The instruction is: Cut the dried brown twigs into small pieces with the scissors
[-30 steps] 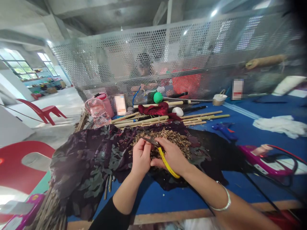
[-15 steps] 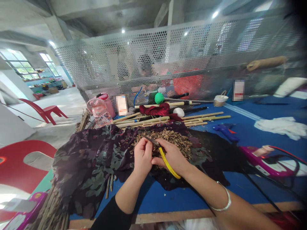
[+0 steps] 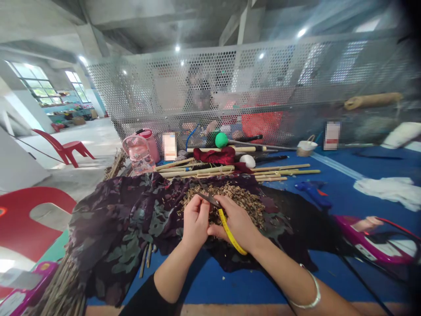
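Note:
My right hand [image 3: 238, 221] grips a pair of scissors [image 3: 233, 235] with a yellow handle. Their dark blades point up and left, past the fingertips of my left hand [image 3: 196, 219]. The left fingers are pinched together close to the blades; whatever they hold is too small or hidden to make out. Below and behind both hands lies a heap of brown dried plant bits [image 3: 241, 197], spread on a dark patterned cloth [image 3: 131, 228].
Bamboo sticks [image 3: 283, 167], a dark red cloth [image 3: 213, 156] and a green ball [image 3: 221, 140] lie behind the heap. A blue glue gun [image 3: 314, 193] and white gloves [image 3: 388, 191] are at right. Perforated metal panels [image 3: 138, 83] stand at the back. Dry stalks [image 3: 62, 285] lean at left.
The camera view has shifted slightly, so the scene sits a little lower in the picture. Both hands keep nearly the same pose at the heap, with the scissors still in the right.

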`<state>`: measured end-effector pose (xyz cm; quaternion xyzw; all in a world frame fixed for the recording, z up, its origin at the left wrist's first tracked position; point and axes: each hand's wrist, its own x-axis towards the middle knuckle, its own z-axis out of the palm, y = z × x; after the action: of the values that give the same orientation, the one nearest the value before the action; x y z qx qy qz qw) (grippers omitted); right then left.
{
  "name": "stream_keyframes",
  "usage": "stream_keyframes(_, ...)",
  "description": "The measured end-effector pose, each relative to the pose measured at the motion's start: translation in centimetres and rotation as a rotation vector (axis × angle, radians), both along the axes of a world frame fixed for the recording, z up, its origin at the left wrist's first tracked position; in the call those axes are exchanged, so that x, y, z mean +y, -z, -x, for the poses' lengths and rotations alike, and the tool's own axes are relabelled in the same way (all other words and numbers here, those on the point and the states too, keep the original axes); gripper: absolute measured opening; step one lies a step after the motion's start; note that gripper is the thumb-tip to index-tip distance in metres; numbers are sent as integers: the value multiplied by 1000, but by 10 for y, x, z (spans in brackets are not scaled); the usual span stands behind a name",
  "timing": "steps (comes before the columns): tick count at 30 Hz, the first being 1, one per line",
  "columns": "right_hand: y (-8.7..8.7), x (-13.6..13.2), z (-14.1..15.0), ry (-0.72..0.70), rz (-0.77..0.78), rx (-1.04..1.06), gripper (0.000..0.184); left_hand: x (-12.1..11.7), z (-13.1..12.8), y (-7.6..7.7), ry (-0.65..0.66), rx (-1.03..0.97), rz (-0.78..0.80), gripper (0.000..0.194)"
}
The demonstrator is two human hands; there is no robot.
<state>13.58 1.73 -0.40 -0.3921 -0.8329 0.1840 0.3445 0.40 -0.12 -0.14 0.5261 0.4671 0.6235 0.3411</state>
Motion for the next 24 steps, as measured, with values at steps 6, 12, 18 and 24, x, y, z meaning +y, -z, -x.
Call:
stream_keyframes(6,-3,0,0,-32,-23,22,71,-1,0,0,13,-3,-6,25)
stream_keyframes(12,-2,2,-1,-102,-7,82,78,-1,0,1,28,-20,-15,27)
stream_keyframes(18,-1,3,-2,-145,6,109,81,-2,0,3,63,-56,-9,26)
stream_keyframes(24,2,4,-3,-114,-25,73,81,-3,0,-1,10,-12,-41,25)
